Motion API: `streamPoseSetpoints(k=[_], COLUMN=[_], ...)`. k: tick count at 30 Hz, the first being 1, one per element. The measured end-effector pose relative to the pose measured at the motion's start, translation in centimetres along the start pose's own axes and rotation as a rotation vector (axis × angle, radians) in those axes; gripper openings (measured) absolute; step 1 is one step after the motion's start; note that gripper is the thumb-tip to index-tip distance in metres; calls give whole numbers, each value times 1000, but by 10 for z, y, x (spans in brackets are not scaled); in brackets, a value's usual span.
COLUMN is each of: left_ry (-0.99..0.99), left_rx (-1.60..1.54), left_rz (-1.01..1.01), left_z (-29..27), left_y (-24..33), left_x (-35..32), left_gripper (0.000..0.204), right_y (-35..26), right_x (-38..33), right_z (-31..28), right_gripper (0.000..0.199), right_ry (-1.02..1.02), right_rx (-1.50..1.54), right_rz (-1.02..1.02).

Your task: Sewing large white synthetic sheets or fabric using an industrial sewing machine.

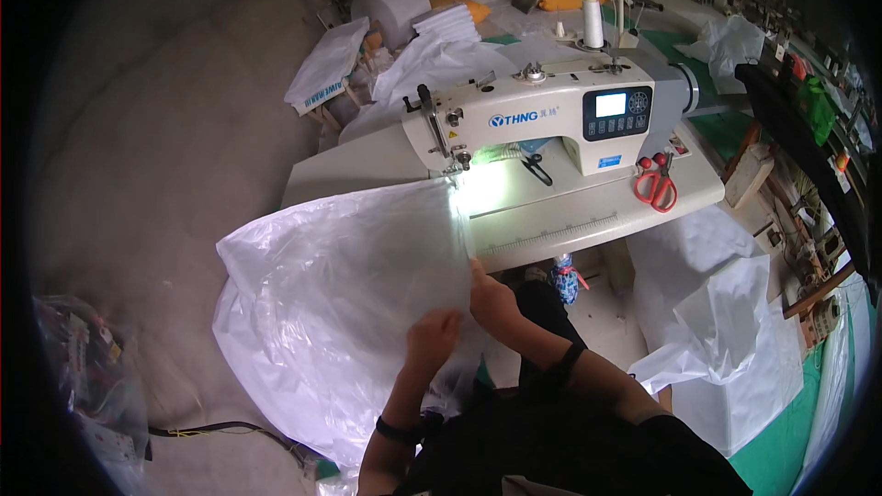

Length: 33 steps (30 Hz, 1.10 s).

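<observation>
A large, glossy white plastic sheet point(340, 294) drapes over the left of the sewing table and hangs toward my lap. Its far right corner lies under the needle area of a white sewing machine point(542, 115), beside a bright work light. My right hand point(494, 303) pinches the sheet's right edge just off the table's front. Close by on the left, my left hand point(434, 340) is closed over the sheet, its fingers curled and partly hidden. The edge runs nearly straight from the needle to my right hand.
Red-handled scissors point(655, 188) and small black thread snips point(537, 169) lie on the machine bed. A white thread cone point(593, 23) stands behind. More white sheeting point(717, 321) heaps at the right. A black cable point(220, 425) crosses the floor at the lower left.
</observation>
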State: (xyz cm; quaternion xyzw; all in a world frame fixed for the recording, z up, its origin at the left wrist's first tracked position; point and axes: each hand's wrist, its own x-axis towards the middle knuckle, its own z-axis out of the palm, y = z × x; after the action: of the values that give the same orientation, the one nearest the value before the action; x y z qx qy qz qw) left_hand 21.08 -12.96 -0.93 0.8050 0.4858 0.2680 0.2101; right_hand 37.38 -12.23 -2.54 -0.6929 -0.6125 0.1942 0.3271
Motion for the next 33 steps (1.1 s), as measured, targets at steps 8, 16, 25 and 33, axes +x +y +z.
streamPoseSetpoints(k=[8, 16, 25, 33], left_ry=[332, 237, 78, 31], left_rx=[393, 536, 566, 552], left_rz=[78, -50, -164, -215], left_z=[-52, -71, -70, -76], left_y=[-73, -108, -130, -138], left_x=[14, 41, 107, 165], left_gripper=[33, 47, 54, 56], right_y=[-5, -16, -9, -14], right_x=[25, 74, 137, 157], right_z=[-11, -22, -14, -16], right_gripper=[53, 31, 20, 21], right_ry=[28, -57, -63, -4], right_rx=[-234, -382, -484, -316], right_rz=[-76, -98, -83, 36])
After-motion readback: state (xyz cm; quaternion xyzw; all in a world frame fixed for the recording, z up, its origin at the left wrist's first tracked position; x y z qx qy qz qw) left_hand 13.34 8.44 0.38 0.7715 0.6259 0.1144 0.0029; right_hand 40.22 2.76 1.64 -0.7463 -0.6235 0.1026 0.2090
